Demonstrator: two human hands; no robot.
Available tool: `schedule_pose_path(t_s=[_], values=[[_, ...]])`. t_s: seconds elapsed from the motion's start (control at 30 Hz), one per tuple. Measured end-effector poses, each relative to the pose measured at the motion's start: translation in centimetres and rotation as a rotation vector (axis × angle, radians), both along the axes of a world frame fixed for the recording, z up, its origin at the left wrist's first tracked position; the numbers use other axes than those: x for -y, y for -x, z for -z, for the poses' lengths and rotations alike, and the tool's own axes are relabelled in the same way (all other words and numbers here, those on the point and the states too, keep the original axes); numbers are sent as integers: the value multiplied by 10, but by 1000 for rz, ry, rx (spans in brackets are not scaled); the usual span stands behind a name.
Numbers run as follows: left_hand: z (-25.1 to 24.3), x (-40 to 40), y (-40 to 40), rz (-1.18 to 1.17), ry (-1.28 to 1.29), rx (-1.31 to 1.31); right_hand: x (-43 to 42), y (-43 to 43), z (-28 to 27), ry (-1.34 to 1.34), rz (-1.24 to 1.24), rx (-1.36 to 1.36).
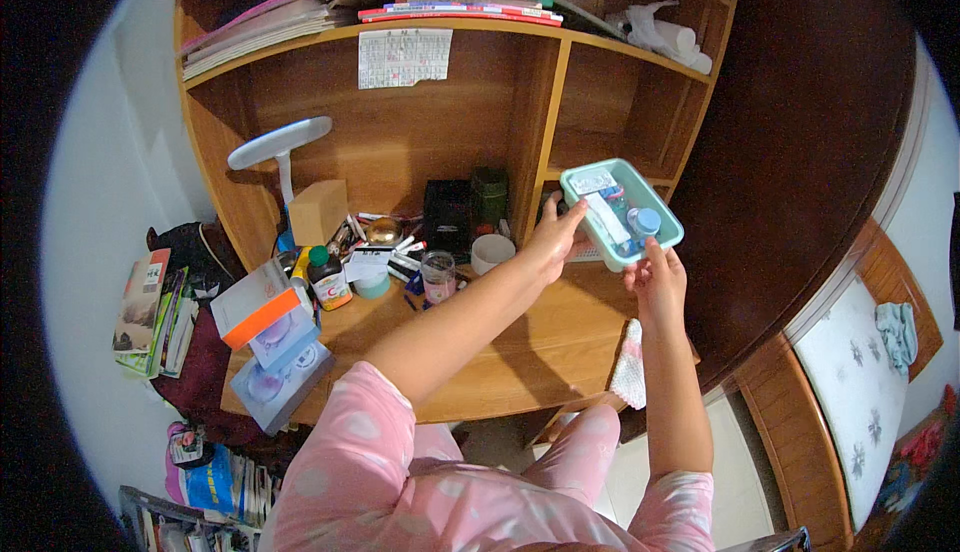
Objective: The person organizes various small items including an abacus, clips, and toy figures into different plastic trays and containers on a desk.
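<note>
Both hands hold up a mint-green plastic tray [673, 235] above the right end of the desk, in front of the shelf's lower right compartment. My left hand [556, 241] grips its left side, thumb over the rim. At the near right corner, my right hand [660, 282] has its fingers on the rim and partly underneath. Inside the tray lie a small bottle with a light-blue cap [644, 220], a white strip-shaped packet [606, 217] and a card or label with print [593, 181]. Other small items in it are too small to tell.
On the wooden desk [480, 357] stand a desk lamp [281, 143], a cardboard box [320, 213], a brown bottle with green cap [328, 278], a glass jar [438, 277] and a white cup [493, 253]. Boxes [281, 387] overhang the left edge; a knitted cloth [630, 372] hangs right.
</note>
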State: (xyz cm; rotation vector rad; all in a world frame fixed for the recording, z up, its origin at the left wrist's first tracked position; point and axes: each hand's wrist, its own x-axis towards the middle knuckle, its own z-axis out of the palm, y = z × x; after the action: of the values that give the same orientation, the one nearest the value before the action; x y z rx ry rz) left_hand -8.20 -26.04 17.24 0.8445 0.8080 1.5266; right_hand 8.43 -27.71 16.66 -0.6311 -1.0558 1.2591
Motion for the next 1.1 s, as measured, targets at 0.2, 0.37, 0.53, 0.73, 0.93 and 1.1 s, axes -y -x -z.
schedule_pose_path(t_s=[0.2,0.37,0.53,0.73,0.93,1.1], values=[[-12,-15,-14,31,-94,-35,-45,38,-23,37,64,-55],[1,-25,-14,-147,-96,-255,-87,80,-22,87,61,-118],[8,-29,3,-84,-72,-153,-110,101,-23,115,30,-144],[13,-42,12,-38,-84,-150,-137,107,-33,213,-77,2],[14,-41,10,-61,-143,-262,-141,87,-43,246,-173,164],[34,-47,20,-315,-214,-630,-113,75,-30,-115,137,440]])
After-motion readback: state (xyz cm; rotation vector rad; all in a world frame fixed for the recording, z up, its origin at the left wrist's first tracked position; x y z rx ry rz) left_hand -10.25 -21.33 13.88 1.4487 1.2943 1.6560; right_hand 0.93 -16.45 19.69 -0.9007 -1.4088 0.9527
